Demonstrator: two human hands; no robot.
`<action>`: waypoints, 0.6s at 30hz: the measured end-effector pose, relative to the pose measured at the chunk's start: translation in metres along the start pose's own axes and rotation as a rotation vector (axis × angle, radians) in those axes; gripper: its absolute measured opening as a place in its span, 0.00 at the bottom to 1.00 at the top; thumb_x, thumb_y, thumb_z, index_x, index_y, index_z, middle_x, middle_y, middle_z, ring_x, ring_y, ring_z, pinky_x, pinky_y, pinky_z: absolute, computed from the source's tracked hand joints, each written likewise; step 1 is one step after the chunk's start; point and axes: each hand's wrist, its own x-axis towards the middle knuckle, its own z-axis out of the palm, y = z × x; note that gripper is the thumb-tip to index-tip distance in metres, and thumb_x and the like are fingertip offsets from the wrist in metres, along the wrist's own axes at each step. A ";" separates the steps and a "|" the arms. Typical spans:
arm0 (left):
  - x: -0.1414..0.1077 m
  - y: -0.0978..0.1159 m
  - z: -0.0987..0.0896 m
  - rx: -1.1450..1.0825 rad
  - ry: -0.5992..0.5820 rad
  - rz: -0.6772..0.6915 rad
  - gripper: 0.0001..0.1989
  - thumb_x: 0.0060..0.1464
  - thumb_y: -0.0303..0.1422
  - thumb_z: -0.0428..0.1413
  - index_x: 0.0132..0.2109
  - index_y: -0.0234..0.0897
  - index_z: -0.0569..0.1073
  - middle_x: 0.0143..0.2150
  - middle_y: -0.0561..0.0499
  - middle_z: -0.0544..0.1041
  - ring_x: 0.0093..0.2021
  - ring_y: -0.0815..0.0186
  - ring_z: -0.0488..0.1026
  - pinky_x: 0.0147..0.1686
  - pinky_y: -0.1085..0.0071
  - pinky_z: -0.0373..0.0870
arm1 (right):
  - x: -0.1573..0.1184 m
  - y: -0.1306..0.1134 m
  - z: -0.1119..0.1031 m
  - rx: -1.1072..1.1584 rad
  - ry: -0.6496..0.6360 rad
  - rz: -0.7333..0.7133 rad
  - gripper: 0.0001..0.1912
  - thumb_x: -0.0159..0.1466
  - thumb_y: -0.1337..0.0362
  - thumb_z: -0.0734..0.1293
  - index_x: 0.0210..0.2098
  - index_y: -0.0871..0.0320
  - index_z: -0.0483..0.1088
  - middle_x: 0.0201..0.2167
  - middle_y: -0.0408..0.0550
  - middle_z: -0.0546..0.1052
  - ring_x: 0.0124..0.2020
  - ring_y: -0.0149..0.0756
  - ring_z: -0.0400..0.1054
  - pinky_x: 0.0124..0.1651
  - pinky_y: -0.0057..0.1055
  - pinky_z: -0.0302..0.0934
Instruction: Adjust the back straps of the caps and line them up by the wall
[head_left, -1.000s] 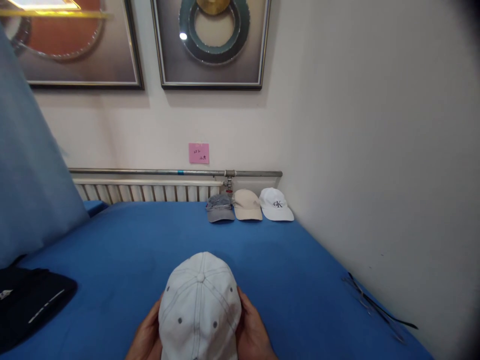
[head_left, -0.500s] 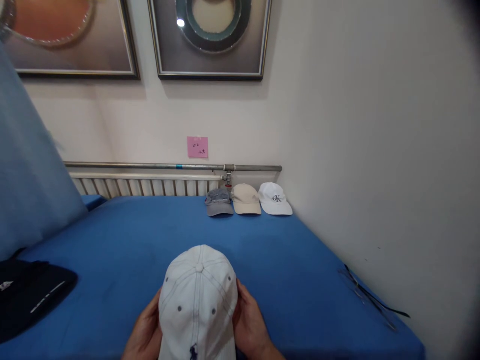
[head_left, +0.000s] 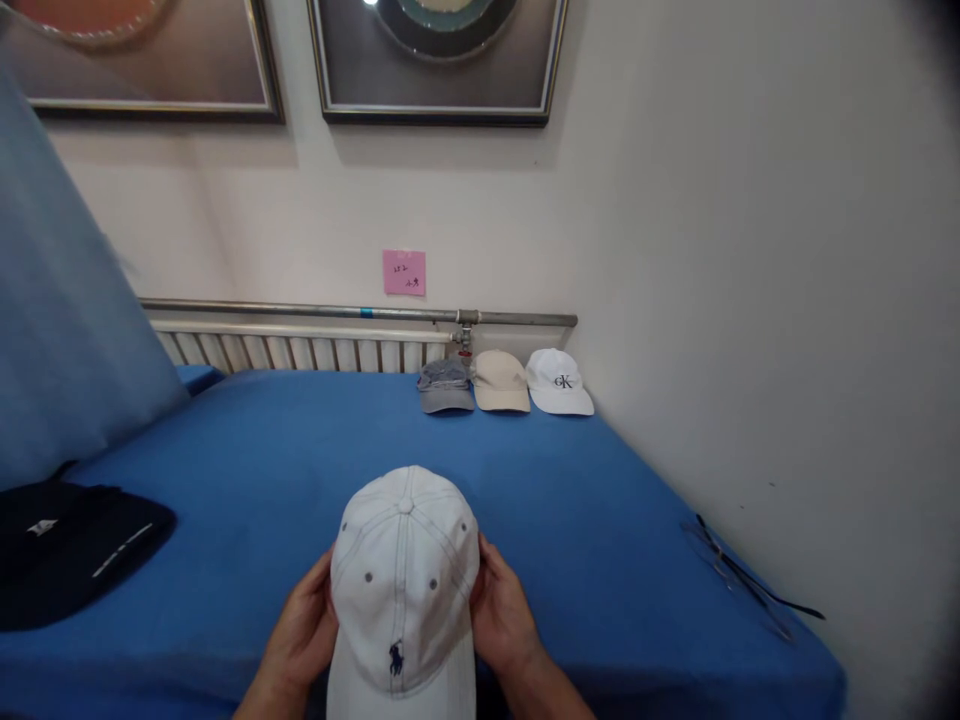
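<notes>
A white baseball cap (head_left: 409, 570) with a small dark embroidered figure is held up in front of me, its brim pointing toward me. My left hand (head_left: 304, 625) grips its left side and my right hand (head_left: 504, 610) its right side. The fingertips of both hands are partly hidden behind the cap. Beyond it, along the far edge of the blue-covered surface (head_left: 255, 520), sit a grey cap (head_left: 446, 388), a beige cap (head_left: 501, 382) and a white cap with black letters (head_left: 559, 383), side by side.
A dark navy cap (head_left: 75, 545) lies at the left. Eyeglasses (head_left: 742, 580) rest near the right edge by the wall. A blue curtain (head_left: 67, 320) hangs at the left. Behind the surface are a radiator (head_left: 300, 350), a pipe (head_left: 300, 310) and a pink note (head_left: 404, 272).
The view has tilted down slightly, so the wall and the row of caps appear higher. More of the held cap's brim shows. Both hands keep their hold on it.
</notes>
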 end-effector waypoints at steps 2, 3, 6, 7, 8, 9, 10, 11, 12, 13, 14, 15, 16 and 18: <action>-0.001 0.001 0.000 -0.006 -0.002 -0.015 0.15 0.60 0.23 0.49 0.50 0.30 0.76 0.37 0.44 0.83 0.47 0.55 0.79 0.53 0.60 0.72 | -0.001 -0.001 0.003 0.011 0.021 0.002 0.04 0.57 0.64 0.71 0.30 0.57 0.78 0.31 0.46 0.83 0.47 0.41 0.75 0.52 0.36 0.67; -0.001 0.002 0.000 -0.011 -0.003 -0.022 0.13 0.61 0.23 0.49 0.46 0.30 0.78 0.35 0.45 0.84 0.47 0.56 0.79 0.54 0.60 0.71 | -0.002 -0.001 0.004 0.010 0.029 0.008 0.05 0.58 0.64 0.70 0.30 0.57 0.78 0.31 0.47 0.83 0.47 0.41 0.75 0.52 0.36 0.67; -0.002 0.002 -0.001 -0.010 -0.025 -0.029 0.15 0.63 0.24 0.47 0.38 0.31 0.79 0.32 0.46 0.83 0.45 0.57 0.80 0.54 0.62 0.71 | -0.002 -0.002 0.003 0.001 0.051 0.023 0.06 0.59 0.64 0.69 0.31 0.58 0.79 0.32 0.47 0.83 0.46 0.41 0.75 0.51 0.36 0.67; -0.003 0.002 -0.002 -0.003 -0.041 -0.026 0.16 0.64 0.25 0.46 0.38 0.31 0.79 0.32 0.46 0.83 0.45 0.58 0.80 0.54 0.63 0.71 | -0.001 -0.002 0.002 -0.001 0.052 0.018 0.06 0.60 0.64 0.69 0.32 0.58 0.79 0.33 0.47 0.83 0.46 0.41 0.75 0.51 0.36 0.67; -0.005 0.002 -0.001 0.004 -0.061 -0.020 0.17 0.65 0.25 0.45 0.38 0.31 0.80 0.33 0.46 0.83 0.45 0.59 0.80 0.55 0.63 0.71 | -0.001 -0.002 0.000 -0.004 0.047 0.008 0.06 0.60 0.64 0.69 0.33 0.58 0.79 0.34 0.47 0.83 0.46 0.41 0.75 0.51 0.36 0.67; -0.006 0.001 -0.001 0.010 -0.080 -0.013 0.18 0.65 0.26 0.45 0.39 0.31 0.80 0.33 0.45 0.84 0.45 0.59 0.80 0.55 0.63 0.71 | 0.000 -0.002 -0.001 -0.010 0.035 -0.006 0.06 0.59 0.64 0.69 0.33 0.58 0.79 0.35 0.47 0.83 0.46 0.40 0.75 0.51 0.35 0.67; -0.008 0.001 -0.001 0.016 -0.096 -0.004 0.19 0.66 0.27 0.44 0.40 0.31 0.80 0.35 0.45 0.84 0.45 0.59 0.80 0.55 0.63 0.70 | 0.001 -0.002 -0.003 -0.023 0.018 -0.019 0.06 0.59 0.64 0.69 0.34 0.58 0.79 0.36 0.46 0.83 0.46 0.41 0.75 0.51 0.36 0.67; -0.011 0.000 0.000 0.022 -0.105 0.006 0.19 0.66 0.27 0.44 0.40 0.31 0.80 0.36 0.44 0.84 0.46 0.59 0.80 0.55 0.63 0.70 | 0.002 -0.002 -0.004 -0.040 0.000 -0.029 0.06 0.59 0.63 0.70 0.34 0.57 0.79 0.36 0.47 0.83 0.46 0.41 0.75 0.51 0.36 0.67; -0.014 -0.001 0.000 0.031 -0.109 0.015 0.20 0.67 0.27 0.43 0.41 0.31 0.81 0.37 0.44 0.84 0.46 0.60 0.79 0.55 0.63 0.70 | 0.003 -0.002 -0.005 -0.059 -0.013 -0.038 0.06 0.59 0.63 0.70 0.34 0.57 0.79 0.36 0.47 0.83 0.46 0.41 0.75 0.51 0.36 0.67; -0.017 -0.002 0.000 0.044 -0.112 0.020 0.20 0.67 0.27 0.43 0.41 0.31 0.81 0.39 0.44 0.83 0.47 0.60 0.79 0.56 0.63 0.70 | 0.003 -0.002 -0.005 -0.073 -0.016 -0.043 0.06 0.58 0.62 0.70 0.33 0.57 0.79 0.35 0.47 0.83 0.46 0.42 0.75 0.51 0.37 0.67; -0.021 -0.003 -0.001 0.057 -0.117 0.022 0.19 0.67 0.28 0.44 0.42 0.32 0.81 0.40 0.44 0.83 0.48 0.59 0.78 0.56 0.64 0.70 | 0.003 -0.002 -0.005 -0.080 -0.009 -0.045 0.06 0.58 0.62 0.70 0.33 0.57 0.79 0.35 0.47 0.83 0.46 0.42 0.76 0.51 0.37 0.67; -0.024 -0.004 -0.003 0.074 -0.127 0.017 0.18 0.66 0.28 0.45 0.43 0.32 0.81 0.41 0.44 0.83 0.49 0.59 0.78 0.56 0.64 0.70 | 0.003 -0.002 -0.004 -0.075 0.006 -0.044 0.06 0.58 0.62 0.70 0.33 0.57 0.79 0.35 0.46 0.83 0.45 0.41 0.76 0.52 0.36 0.67; -0.028 -0.005 -0.006 0.092 -0.146 0.012 0.16 0.65 0.29 0.48 0.44 0.33 0.81 0.42 0.45 0.83 0.50 0.59 0.77 0.55 0.64 0.70 | 0.002 -0.002 -0.003 -0.062 0.026 -0.044 0.06 0.58 0.63 0.70 0.33 0.57 0.79 0.35 0.46 0.83 0.45 0.40 0.76 0.53 0.35 0.67; -0.035 -0.007 -0.018 0.145 -0.192 0.001 0.11 0.62 0.31 0.54 0.46 0.35 0.80 0.46 0.45 0.82 0.52 0.58 0.76 0.55 0.66 0.69 | 0.001 -0.003 -0.001 -0.030 0.062 -0.049 0.06 0.58 0.64 0.70 0.33 0.57 0.79 0.36 0.45 0.83 0.45 0.38 0.76 0.53 0.33 0.66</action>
